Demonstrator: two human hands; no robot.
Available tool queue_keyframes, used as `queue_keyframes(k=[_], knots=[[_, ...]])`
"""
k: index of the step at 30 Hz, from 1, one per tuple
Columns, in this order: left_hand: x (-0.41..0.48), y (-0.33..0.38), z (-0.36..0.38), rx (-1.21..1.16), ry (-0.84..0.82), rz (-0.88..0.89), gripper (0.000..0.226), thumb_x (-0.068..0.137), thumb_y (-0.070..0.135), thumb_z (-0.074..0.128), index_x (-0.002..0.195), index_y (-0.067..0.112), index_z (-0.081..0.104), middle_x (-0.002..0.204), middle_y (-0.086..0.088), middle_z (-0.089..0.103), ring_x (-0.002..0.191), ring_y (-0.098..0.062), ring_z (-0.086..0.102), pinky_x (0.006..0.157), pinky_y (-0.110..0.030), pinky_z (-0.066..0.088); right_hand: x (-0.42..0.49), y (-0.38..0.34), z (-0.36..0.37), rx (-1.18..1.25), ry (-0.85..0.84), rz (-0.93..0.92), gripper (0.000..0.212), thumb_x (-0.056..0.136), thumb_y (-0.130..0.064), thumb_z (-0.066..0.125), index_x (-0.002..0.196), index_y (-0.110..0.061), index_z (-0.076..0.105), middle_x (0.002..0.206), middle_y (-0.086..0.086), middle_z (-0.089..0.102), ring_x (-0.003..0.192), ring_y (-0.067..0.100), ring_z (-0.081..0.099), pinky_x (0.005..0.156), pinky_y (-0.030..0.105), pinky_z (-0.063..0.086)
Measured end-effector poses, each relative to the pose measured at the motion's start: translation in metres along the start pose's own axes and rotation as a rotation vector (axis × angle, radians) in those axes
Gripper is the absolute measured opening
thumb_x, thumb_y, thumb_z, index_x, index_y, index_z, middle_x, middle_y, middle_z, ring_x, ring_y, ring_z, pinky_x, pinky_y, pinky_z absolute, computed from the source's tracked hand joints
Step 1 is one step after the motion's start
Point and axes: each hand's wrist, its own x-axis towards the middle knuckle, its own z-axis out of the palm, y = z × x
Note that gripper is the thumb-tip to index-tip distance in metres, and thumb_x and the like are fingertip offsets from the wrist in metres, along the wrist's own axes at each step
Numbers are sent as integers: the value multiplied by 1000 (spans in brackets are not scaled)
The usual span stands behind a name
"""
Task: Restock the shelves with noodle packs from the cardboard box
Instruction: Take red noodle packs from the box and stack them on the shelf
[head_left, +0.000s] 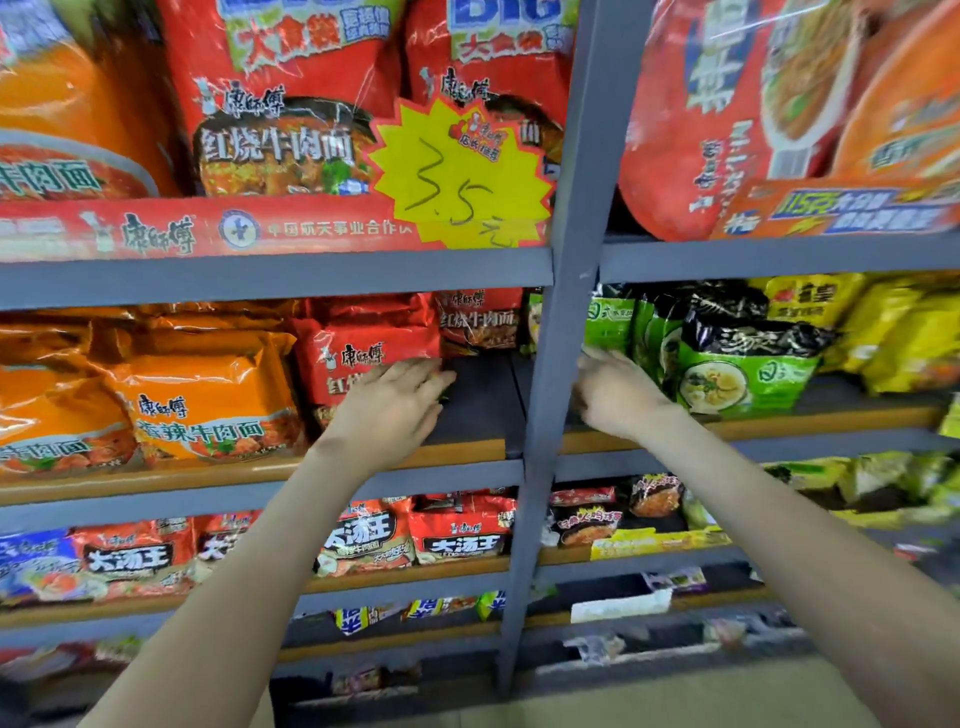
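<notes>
— Red noodle pack (371, 340), frame centre: how is it met?
— Touched by the left hand (395, 405), fingers straight, nothing gripped; the right hand (613, 397), relaxed and empty, is seen farther right.

Hands: two, bare; left hand (397, 402), right hand (615, 397).
Upright: one grey metal shelf post (569, 249).
Price tag: one yellow starburst paper tag (462, 171).
Top tier, left bay: two big red plastic noodle bags (280, 104).
Middle tier, left bay: two orange plastic noodle packs (208, 405) showing fronts; two red plastic noodle packs (363, 348).
Middle tier, right bay: about three green-and-black noodle packs (743, 364); yellow packs (904, 338) too blurred to count.
</notes>
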Motion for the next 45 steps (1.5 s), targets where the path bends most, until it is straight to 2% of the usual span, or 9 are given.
queue_keyframes(k=[3,6,15,29,32,34,39,42,45], knots=[[-3,26,-4,-126,23,-55,48,88,32,34,113,8,67,107,-12,68,90,-33,67,73,-45,57,-25,1,6,59,162,82,37,86,-15,60,119,-1,59,117,16,61,114,32,50,94,39,41],[-14,46,-7,-177,126,-79,43,89,28,37,110,6,67,99,-11,68,83,-33,66,68,-41,56,-43,-4,11,157,371,115,16,66,-4,76,77,3,65,70,15,62,72,32,60,62,33,51],[-102,114,9,-265,244,-227,34,90,22,42,102,5,69,86,-8,67,73,-29,65,50,-32,50,-112,-75,32,445,661,24,26,90,-19,49,74,-4,62,68,8,57,68,29,52,66,38,45],[-361,81,71,-274,-255,-703,35,85,27,42,101,11,69,86,-5,67,69,-28,65,52,-29,51,-96,-307,98,624,115,-516,18,85,-25,56,87,-10,65,80,5,62,80,27,56,72,35,49],[-409,54,94,-274,-304,-800,20,81,18,67,99,12,71,85,-4,68,69,-24,66,52,-29,52,-80,-366,110,590,-23,-599,30,85,-31,47,95,-11,66,86,3,63,83,25,57,72,34,50],[-444,33,123,-297,-367,-862,31,70,11,81,100,10,71,85,-4,69,69,-24,66,52,-29,53,-68,-409,124,573,-99,-638,30,84,-30,49,101,-12,66,91,1,64,87,23,58,76,33,50],[-530,3,210,-382,-544,-1066,31,73,11,76,103,6,69,89,-8,66,73,-29,65,59,-37,55,-55,-517,182,558,-318,-725,33,80,-24,62,110,-11,65,100,3,64,91,26,62,75,38,55],[-577,4,274,-454,-651,-1196,46,68,11,78,112,4,67,103,-14,68,86,-33,67,71,-39,57,-55,-576,232,550,-451,-721,39,84,-23,65,121,-13,62,113,-1,62,105,24,60,85,33,51],[-615,12,345,-516,-722,-1361,60,83,19,67,138,6,47,135,-17,53,121,-32,54,100,-41,45,-51,-632,300,569,-529,-726,43,96,-24,49,138,-16,47,133,-3,50,125,21,44,102,27,37]])
